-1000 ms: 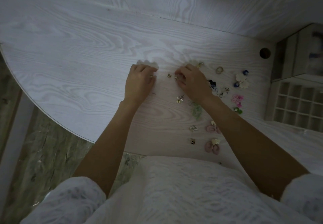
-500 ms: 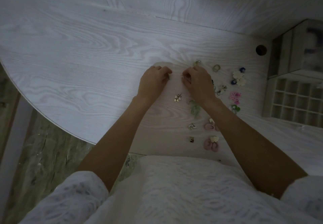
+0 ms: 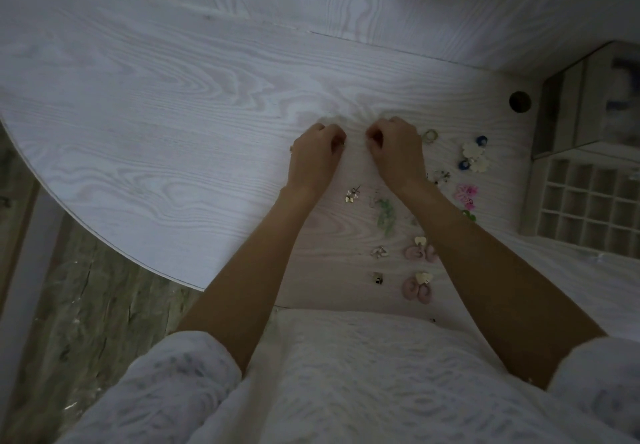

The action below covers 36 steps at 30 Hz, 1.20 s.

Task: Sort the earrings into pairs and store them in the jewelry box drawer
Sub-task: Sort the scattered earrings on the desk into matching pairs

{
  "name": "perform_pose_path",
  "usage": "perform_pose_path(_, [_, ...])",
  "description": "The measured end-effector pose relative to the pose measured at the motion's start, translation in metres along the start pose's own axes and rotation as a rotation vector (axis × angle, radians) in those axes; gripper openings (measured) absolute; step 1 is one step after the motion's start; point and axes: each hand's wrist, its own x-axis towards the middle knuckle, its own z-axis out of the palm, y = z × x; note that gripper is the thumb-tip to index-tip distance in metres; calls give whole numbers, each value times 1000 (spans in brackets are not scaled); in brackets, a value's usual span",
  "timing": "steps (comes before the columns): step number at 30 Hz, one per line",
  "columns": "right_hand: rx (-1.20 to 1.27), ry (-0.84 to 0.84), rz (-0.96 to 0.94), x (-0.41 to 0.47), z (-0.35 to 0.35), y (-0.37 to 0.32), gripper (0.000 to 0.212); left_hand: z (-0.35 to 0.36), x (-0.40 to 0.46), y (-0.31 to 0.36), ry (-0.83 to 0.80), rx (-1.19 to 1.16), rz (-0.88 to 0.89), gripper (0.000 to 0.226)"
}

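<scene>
Both hands hover over the white wood-grain table with fingers curled, fingertips facing each other a small gap apart. My left hand and my right hand each seem to pinch a tiny earring that the fingers hide. Loose earrings lie to the right and near me: a gold ring, white flowers with blue beads, a pink flower, a green leaf, a gold drop, and two pink hoops with gold hearts. The drawer with its grid of compartments stands open at the right.
The jewelry box stands behind the drawer at the right edge. A round cable hole sits in the table beside it. The table's curved edge runs along the left, with floor below. My white top fills the bottom.
My hands have come together at the middle of the table. The two tiny earrings that lay between them a second ago no longer show on the table.
</scene>
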Motion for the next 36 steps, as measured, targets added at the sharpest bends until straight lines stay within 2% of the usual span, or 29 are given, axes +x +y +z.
perform_pose_path(13, [72, 42, 29, -3, 8, -5, 27, 14, -4, 22, 77, -248, -39, 20])
perform_pose_path(17, [65, 25, -1, -9, 2, -4, 33, -7, -14, 10, 11, -259, 5, 25])
perform_pose_path(21, [101, 0, -130, -29, -7, 0, 32, -41, -41, -22, 97, -139, 107, 23])
perform_pose_path(26, [27, -80, -195, -53, -1, 1, 27, -61, -56, -68, 194, -100, -119, 24])
perform_pose_path(30, [-14, -127, -301, -59, 11, -19, 23, -60, -42, -68, 138, -103, -148, 28])
perform_pose_path(33, [-67, -201, -387, -52, 27, -37, 22, -53, -30, -58, 32, -91, -37, 32])
perform_pose_path(36, [-103, -255, -442, -46, 44, -52, 25, -49, -22, -56, -23, -47, 12, 24])
